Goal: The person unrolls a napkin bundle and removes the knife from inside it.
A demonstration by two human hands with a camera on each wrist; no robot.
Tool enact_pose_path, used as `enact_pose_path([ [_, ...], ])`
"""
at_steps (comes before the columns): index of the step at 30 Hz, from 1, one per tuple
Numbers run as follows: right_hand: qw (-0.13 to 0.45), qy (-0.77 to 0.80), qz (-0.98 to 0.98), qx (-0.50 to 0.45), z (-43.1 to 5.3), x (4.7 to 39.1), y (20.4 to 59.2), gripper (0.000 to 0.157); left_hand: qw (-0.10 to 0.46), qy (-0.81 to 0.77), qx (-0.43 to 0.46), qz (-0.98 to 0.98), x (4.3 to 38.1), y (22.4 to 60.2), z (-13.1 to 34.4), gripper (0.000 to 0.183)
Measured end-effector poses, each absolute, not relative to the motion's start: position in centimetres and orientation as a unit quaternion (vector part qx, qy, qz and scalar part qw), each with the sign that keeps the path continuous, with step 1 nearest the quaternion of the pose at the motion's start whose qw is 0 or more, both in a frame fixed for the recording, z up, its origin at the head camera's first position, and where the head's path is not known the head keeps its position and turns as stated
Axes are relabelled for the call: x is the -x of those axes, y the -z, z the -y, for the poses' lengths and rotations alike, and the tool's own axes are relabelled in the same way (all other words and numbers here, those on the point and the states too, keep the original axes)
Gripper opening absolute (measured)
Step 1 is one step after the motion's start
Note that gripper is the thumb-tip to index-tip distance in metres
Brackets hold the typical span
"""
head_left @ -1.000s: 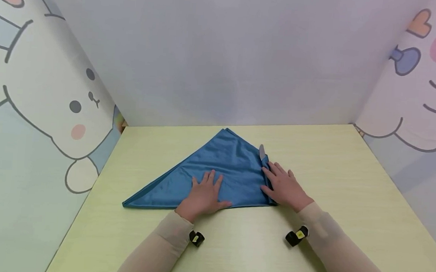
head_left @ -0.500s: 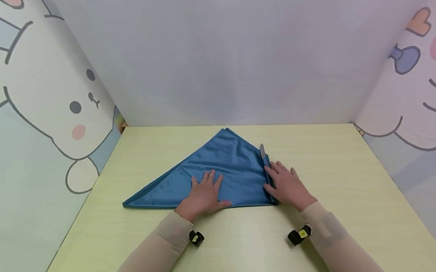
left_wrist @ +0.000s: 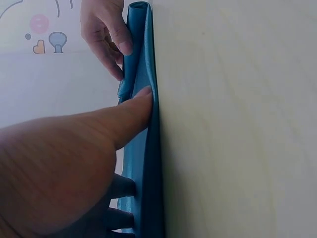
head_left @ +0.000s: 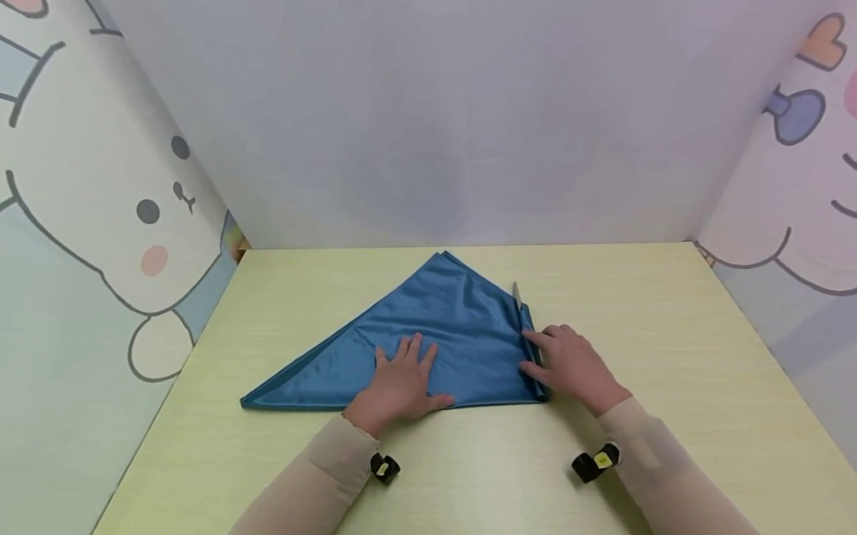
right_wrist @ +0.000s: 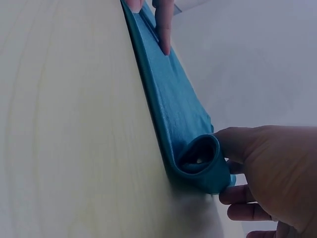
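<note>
A blue satin cloth, folded in layers with a peak at the back, lies on the table. Its right edge is rolled into a tube, with something pale just visible inside. From the far end of the roll pokes a thin silver, blade-like tip; the rest of that piece is hidden in the cloth. My left hand rests flat on the cloth, fingers spread and thumb along the near edge. My right hand holds the roll, thumb and forefinger on its top and the other fingers curled at its outer side.
The pale wooden table extends on every side of the cloth. A plain light wall rises behind it, and printed cartoon panels flank both sides. A small black camera sits at the right wrist.
My right hand has shifted slightly right, its outer fingers curling in. The silver tip has turned from flat to nearly edge-on. My left hand stays in place.
</note>
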State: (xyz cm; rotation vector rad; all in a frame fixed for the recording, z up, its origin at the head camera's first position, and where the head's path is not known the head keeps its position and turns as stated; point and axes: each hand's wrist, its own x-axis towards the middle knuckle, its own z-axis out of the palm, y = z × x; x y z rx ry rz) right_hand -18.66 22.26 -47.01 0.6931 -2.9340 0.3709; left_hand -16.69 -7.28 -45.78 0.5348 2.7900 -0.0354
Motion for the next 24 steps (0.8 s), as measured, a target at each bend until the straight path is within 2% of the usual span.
enact_pose_path([
  [24,-0.049,-0.248,0.956,-0.147,-23.9,19.0,47.6,0.052,0.141,0.015,-0.187,-0.972,16.6,46.0,7.2,0.096],
])
